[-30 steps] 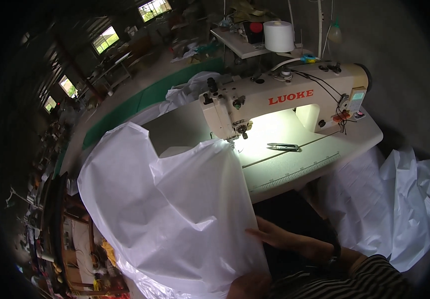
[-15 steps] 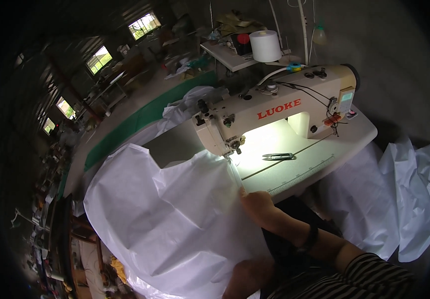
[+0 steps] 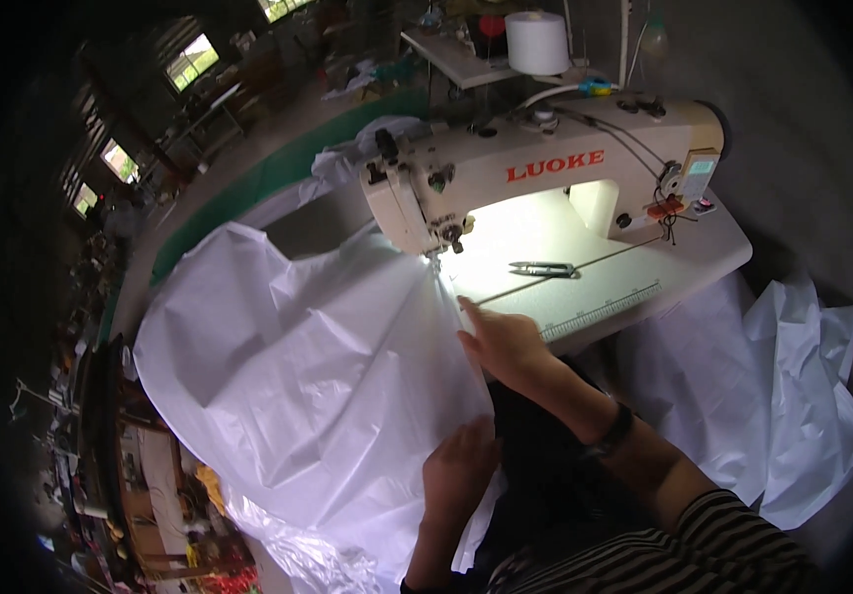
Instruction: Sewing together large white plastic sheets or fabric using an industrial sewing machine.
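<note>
Right hand (image 3: 504, 342) lay flat with fingers together on the edge of the white fabric (image 3: 318, 396), having slid forward from near the lap a second earlier to just short of the needle of the sewing machine (image 3: 545, 173). Left hand (image 3: 458, 467) pinched the same edge lower down, where before it was barely in view. That suggested the seam was lined up; the fabric draped off the table (image 3: 684, 267), small snips (image 3: 543, 268) lying apart.

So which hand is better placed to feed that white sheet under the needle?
Probably the right hand: it rests on the white sheet edge just short of the needle. The left hand grips the edge farther back.
</note>
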`<state>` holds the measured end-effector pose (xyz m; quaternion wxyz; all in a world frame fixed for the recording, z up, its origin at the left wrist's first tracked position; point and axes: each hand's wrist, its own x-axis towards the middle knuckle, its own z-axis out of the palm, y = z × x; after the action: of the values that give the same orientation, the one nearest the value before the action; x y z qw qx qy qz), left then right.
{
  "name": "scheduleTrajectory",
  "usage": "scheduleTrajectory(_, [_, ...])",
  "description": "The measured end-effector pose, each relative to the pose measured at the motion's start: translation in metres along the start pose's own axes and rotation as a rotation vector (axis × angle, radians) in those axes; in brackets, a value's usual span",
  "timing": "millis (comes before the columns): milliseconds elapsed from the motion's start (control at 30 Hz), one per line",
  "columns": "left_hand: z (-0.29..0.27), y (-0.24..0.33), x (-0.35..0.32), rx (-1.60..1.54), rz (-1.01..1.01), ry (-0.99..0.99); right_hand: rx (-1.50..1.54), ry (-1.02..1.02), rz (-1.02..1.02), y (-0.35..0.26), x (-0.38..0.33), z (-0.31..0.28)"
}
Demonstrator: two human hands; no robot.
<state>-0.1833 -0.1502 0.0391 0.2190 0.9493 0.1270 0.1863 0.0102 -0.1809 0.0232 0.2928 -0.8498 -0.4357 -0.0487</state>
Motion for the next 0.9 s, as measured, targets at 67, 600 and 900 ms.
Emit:
scheduleTrajectory(67, [0.002, -0.014, -0.025, -0.049, -0.12, 0.086, 0.185, 0.003, 0.018, 0.006, -0.037, -0.027])
scheduleTrajectory(600, [-0.027, -0.024, -0.129, -0.215, -0.615, 0.064, 0.532, -0.485, 0.029, -0.033, -0.152, -0.05])
scheduleTrajectory(900, [-0.065, -0.007, -0.144, -0.279, -0.766, 0.16, 1.151, -0.667, -0.18, -0.047, -0.161, -0.058])
